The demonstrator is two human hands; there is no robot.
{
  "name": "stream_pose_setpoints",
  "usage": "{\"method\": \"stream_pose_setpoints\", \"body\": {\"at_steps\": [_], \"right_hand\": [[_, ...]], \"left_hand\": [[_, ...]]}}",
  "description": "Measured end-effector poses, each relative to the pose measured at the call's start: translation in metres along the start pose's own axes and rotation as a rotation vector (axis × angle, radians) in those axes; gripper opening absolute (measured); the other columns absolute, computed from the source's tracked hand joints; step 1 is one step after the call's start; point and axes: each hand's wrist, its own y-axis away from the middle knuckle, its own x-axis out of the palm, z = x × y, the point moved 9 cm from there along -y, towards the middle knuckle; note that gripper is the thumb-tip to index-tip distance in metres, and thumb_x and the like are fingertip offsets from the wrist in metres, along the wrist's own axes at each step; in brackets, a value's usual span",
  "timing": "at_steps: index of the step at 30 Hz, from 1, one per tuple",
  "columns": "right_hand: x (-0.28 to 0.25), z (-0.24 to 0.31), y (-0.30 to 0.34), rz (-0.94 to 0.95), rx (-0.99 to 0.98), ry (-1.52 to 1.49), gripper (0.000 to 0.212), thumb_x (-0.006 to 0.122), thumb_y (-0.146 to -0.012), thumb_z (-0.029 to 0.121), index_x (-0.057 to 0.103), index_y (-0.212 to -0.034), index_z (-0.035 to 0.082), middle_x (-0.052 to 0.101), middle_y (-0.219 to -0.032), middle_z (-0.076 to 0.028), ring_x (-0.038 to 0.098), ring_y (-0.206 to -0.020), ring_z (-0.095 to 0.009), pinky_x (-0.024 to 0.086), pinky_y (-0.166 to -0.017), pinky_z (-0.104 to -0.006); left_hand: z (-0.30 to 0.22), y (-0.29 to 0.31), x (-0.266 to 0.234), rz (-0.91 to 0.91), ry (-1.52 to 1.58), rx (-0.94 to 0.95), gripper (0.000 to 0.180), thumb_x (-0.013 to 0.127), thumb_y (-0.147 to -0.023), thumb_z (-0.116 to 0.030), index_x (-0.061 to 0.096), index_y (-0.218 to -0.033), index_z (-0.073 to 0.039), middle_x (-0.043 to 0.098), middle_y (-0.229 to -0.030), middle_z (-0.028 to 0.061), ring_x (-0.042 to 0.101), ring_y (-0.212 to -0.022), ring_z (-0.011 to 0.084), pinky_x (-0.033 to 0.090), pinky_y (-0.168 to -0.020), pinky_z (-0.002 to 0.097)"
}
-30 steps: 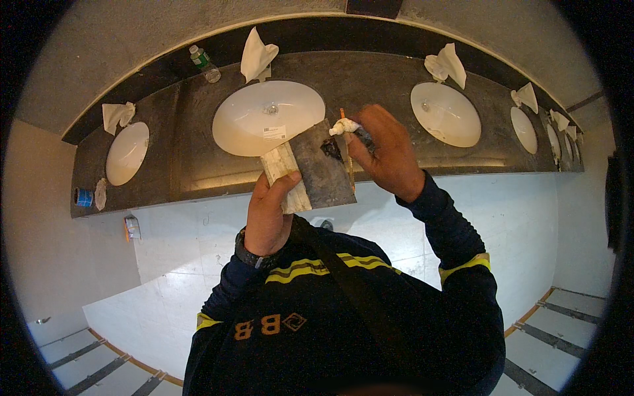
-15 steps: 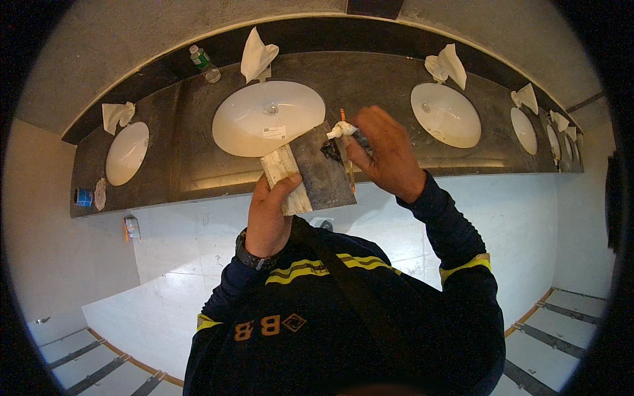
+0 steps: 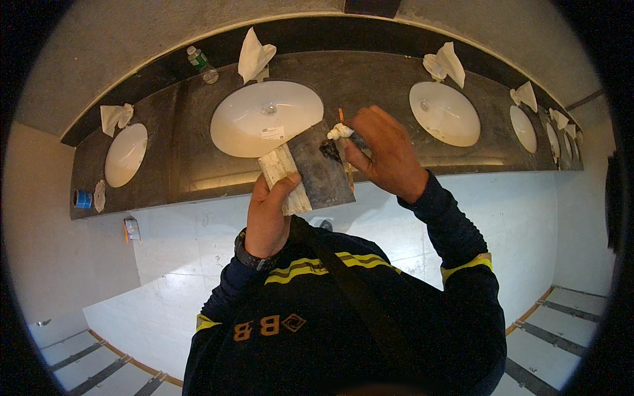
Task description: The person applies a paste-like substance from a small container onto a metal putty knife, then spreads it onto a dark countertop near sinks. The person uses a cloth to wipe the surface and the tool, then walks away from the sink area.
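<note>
In my left hand (image 3: 269,214) is a flat, wide-bladed scraper, held by its pale, worn handle strip (image 3: 285,175) with the thumb on top. Its grey rectangular blade (image 3: 321,175) reaches right, over the counter's front edge. A dark, shiny smear of paste (image 3: 329,150) lies near the blade's upper right corner. My right hand (image 3: 388,148) is closed around a small tube whose white nozzle end (image 3: 340,131) points left, just above the smear. Most of the tube's body is hidden by the fingers.
Oval white basins (image 3: 267,119) are set in the dark counter (image 3: 376,89), with white wrapping (image 3: 256,56) behind them. A plastic bottle (image 3: 203,65) stands at the back, a blue can (image 3: 82,198) at the far left. A thin orange stick (image 3: 341,114) shows beyond the tube.
Both hands keep nearly the same place. The tube's nozzle end has turned slightly over the blade, and the view has shifted a little.
</note>
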Motion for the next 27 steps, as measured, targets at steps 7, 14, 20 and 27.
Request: {"method": "stream_pose_setpoints", "body": {"at_steps": [7,14,20,27], "right_hand": [[-0.001,0.003,0.001,0.011,-0.039,0.038,0.023,0.066,-0.075,0.009,0.051,-0.091,0.002,0.048,-0.079,-0.011,0.048,-0.071,-0.026,0.04,-0.061,-0.0375],[0.006,-0.003,0.002,0.126,0.064,0.079,0.025,0.063,-0.075,0.013,0.052,-0.095,0.004,0.053,-0.084,-0.013,0.052,-0.08,-0.031,0.044,-0.073,-0.041],[0.056,-0.054,0.032,0.164,0.239,-0.002,0.03,0.06,-0.081,0.018,0.055,-0.104,0.001,0.058,-0.097,-0.019,0.055,-0.093,-0.036,0.045,-0.083,-0.0432],[0.183,-0.252,0.177,0.285,0.875,0.011,0.038,0.053,-0.089,0.03,0.056,-0.113,0.001,0.058,-0.113,-0.022,0.056,-0.103,-0.038,0.045,-0.087,-0.0438]], "left_hand": [[0.0,0.001,0.0,-0.016,-0.058,0.025,0.031,0.054,-0.088,-0.01,0.048,-0.117,0.0,0.057,-0.104,0.0072,0.056,-0.093,0.0148,0.046,-0.081,0.0305],[-0.004,0.0,0.006,0.083,-0.275,0.163,0.034,0.055,-0.087,-0.013,0.046,-0.118,0.0,0.056,-0.103,0.0071,0.056,-0.093,0.0161,0.047,-0.08,0.0313],[-0.002,-0.008,-0.009,-0.02,0.093,0.035,0.035,0.056,-0.086,-0.014,0.044,-0.118,-0.004,0.053,-0.104,0.0056,0.055,-0.095,0.0175,0.047,-0.082,0.0334],[-0.049,0.001,-0.104,-0.209,0.148,0.24,0.04,0.054,-0.087,-0.019,0.044,-0.123,-0.004,0.053,-0.12,0.0098,0.05,-0.113,0.0232,0.04,-0.097,0.0391]]}}
